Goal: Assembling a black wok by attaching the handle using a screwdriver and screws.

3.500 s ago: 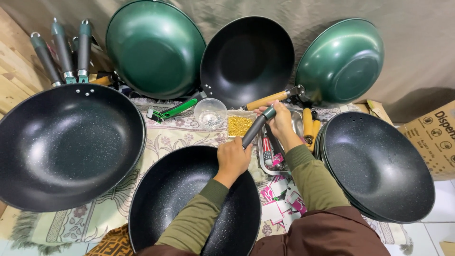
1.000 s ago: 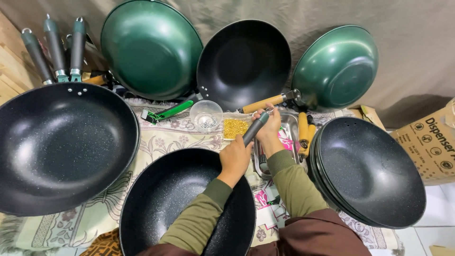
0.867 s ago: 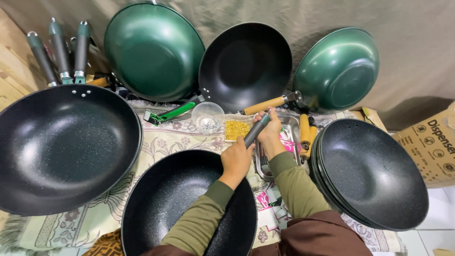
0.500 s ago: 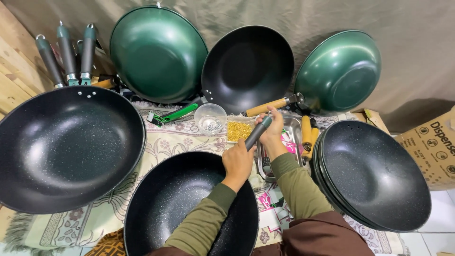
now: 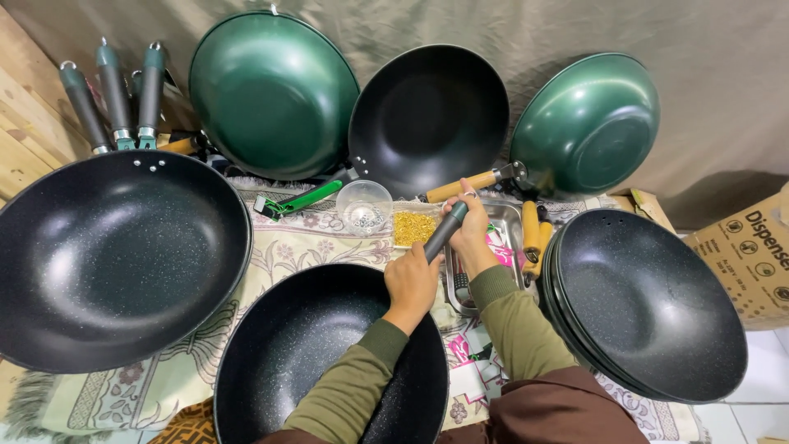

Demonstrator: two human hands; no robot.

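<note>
That dark handle point(image 5: 445, 232) sits angled up off the far rim of the black wok point(image 5: 329, 362) in front of you. Your left hand point(image 5: 412, 282) wraps its lower end, fingers curled tight, and your right hand point(image 5: 470, 233) pinches the top. Just beyond lie a metal tray point(image 5: 509, 220), yellow bits point(image 5: 413, 228) and a clear bowl point(image 5: 365, 205). Stacked black woks point(image 5: 649, 304) sit right.
</note>
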